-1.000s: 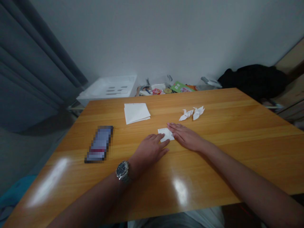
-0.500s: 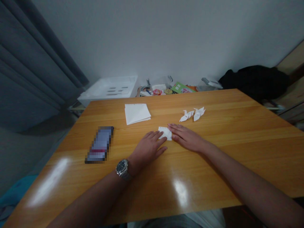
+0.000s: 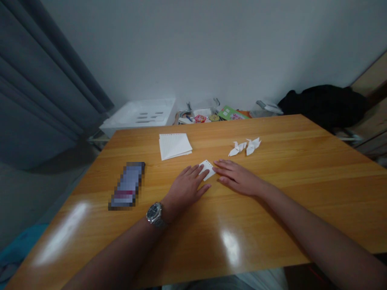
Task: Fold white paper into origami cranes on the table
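A small white paper square (image 3: 208, 168) with a row of punched holes lies turned at an angle on the wooden table (image 3: 260, 225). My left hand (image 3: 187, 185), with a metal watch on the wrist, rests fingers spread over the paper's left part. Flat on the table to the right is my right hand (image 3: 238, 177), fingers apart, their tips at or close to the paper's right corner. Two folded white paper birds (image 3: 238, 148) (image 3: 253, 146) stand beyond my right hand. Behind my left hand lies a stack of lined sheets (image 3: 174, 146).
A phone (image 3: 127, 185) with a blurred screen lies at the left. Past the far edge are a white tray (image 3: 142, 114), assorted small items with a green booklet (image 3: 231, 113), and a black cloth (image 3: 323, 104). A grey curtain hangs at the left.
The small paper has turned from roughly square-on to a diamond-like angle. My right fingers have shifted slightly, and more of them show apart from the paper.
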The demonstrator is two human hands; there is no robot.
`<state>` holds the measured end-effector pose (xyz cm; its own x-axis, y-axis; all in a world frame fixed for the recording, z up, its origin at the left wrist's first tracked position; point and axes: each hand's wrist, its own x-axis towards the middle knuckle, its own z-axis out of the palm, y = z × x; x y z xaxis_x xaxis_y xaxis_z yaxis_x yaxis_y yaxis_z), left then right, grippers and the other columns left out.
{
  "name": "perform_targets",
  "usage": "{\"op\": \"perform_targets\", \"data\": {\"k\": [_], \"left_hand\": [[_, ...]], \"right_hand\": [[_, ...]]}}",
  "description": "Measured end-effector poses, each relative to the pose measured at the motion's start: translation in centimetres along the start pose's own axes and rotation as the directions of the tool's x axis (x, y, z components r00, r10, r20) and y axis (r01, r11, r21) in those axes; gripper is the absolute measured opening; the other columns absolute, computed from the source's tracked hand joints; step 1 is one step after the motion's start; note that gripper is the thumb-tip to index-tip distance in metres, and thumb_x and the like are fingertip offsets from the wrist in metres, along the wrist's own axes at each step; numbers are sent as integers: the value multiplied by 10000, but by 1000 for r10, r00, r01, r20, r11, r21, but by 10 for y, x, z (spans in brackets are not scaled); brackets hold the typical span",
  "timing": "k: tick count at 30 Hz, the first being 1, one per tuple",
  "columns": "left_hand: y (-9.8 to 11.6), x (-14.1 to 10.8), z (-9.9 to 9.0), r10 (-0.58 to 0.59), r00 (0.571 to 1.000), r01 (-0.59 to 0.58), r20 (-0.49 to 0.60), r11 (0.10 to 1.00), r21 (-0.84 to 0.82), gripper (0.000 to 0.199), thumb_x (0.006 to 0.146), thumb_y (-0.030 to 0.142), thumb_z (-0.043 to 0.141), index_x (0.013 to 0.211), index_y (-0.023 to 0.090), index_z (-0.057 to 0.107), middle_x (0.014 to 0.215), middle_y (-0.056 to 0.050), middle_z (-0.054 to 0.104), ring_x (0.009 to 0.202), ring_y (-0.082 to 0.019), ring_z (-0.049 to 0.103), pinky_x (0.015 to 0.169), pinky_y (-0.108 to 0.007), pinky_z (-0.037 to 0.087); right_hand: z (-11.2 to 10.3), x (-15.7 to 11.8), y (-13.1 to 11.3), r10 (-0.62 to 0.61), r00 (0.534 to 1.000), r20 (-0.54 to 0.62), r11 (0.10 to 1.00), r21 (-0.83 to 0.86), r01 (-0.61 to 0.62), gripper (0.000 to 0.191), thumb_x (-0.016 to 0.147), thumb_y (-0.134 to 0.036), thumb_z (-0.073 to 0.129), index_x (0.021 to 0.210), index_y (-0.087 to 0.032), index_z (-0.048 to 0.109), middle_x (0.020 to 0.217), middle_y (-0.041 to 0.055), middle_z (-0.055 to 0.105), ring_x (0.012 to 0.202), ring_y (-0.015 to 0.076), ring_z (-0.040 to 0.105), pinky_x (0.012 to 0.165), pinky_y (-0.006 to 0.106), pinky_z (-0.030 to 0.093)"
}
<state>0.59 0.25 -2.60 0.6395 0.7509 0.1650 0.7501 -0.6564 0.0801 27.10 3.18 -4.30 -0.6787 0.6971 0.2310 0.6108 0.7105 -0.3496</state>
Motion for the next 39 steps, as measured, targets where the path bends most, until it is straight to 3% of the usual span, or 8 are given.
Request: {"op": "perform_targets", "data": {"k": [6, 13, 25, 34, 39], "left_hand": [[0, 0, -1, -7, 1000, 7, -30, 1000, 16, 519, 1022, 501, 401, 1421, 187, 508, 1528, -135, 455, 1413, -278, 418, 1198, -457, 286], [2, 0, -1, -40, 998, 40, -48, 999, 11, 523, 1014, 506, 415, 1417, 190, 517, 1428, -159, 531, 1305, -296, 504, 1125, -468, 376], [0, 0, -3, -26, 999, 26, -21, 1000, -12, 504, 1027, 490, 391, 1426, 206, 508, 1492, -139, 490, 1364, -282, 467, 1182, -488, 308], [-4, 0, 4, 43, 999, -43, -11, 997, -68, 470, 1040, 449, 381, 1426, 208, 502, 1589, -112, 371, 1482, -245, 317, 1221, -468, 254], [-2, 0, 0, 33, 999, -34, -26, 999, -38, 483, 1024, 445, 427, 1455, 234, 485, 1528, -122, 456, 1413, -268, 420, 1200, -492, 279]], "right_hand": [[-3, -2, -6, -57, 998, 21, 997, -48, 58, 505, 1007, -466, 485, 1440, -213, 535, 1556, 129, 431, 1456, 296, 369, 1187, 550, 302], [-4, -4, -10, -80, 996, 33, 997, -20, 80, 498, 1006, -477, 481, 1420, -211, 558, 1536, 142, 456, 1454, 303, 373, 1190, 569, 271], [-6, -2, -9, -101, 995, 7, 993, -55, 101, 469, 1014, -460, 470, 1412, -230, 562, 1489, 129, 522, 1404, 277, 443, 1162, 538, 344], [-3, -1, -8, -17, 1000, -8, 1000, -24, 17, 553, 1024, -447, 441, 1532, -233, 394, 1572, 106, 416, 1453, 261, 379, 1192, 503, 324], [-1, -1, -7, -25, 999, 38, 1000, -6, 25, 519, 1030, -442, 430, 1528, -298, 397, 1572, 63, 410, 1467, 252, 358, 1209, 521, 278]]}}
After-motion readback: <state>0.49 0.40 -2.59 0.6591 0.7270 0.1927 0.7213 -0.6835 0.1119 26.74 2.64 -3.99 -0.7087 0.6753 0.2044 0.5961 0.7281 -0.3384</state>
